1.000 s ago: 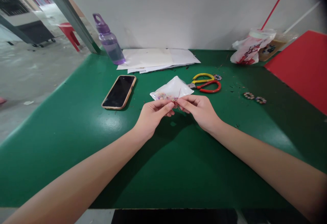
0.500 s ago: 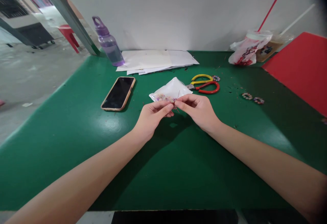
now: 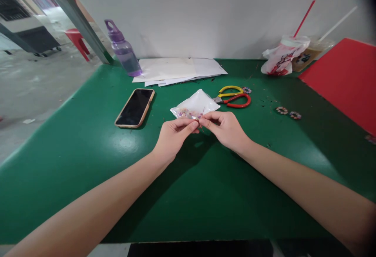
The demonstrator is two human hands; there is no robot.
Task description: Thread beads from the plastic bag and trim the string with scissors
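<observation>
Both hands meet over the table's middle, fingertips almost touching. My left hand (image 3: 173,135) is closed in a pinch on a thin reddish thread, whose held part is mostly hidden by the fingers. From the right, my right hand (image 3: 225,128) pinches the same thread (image 3: 203,111), and one fine end sticks up above the fingertips. Any bead on it is too small to make out. Just behind the fingers lies a clear and white plastic bag (image 3: 197,102) with colourful beads (image 3: 186,113) along its near edge. Scissors (image 3: 235,97) with one yellow and one red handle lie beside the bag.
A phone (image 3: 135,108) lies at left on the green table (image 3: 88,163). Behind it are a purple bottle (image 3: 125,51) and white papers (image 3: 179,69). Small bead rings (image 3: 282,110) lie at right, near a bagged drink cup (image 3: 282,57) and a red board (image 3: 346,81).
The two hands have dipped slightly, still pinching together. The upright thread end leans a little differently. The whole view has shifted slightly; the other things on the table stay in place.
</observation>
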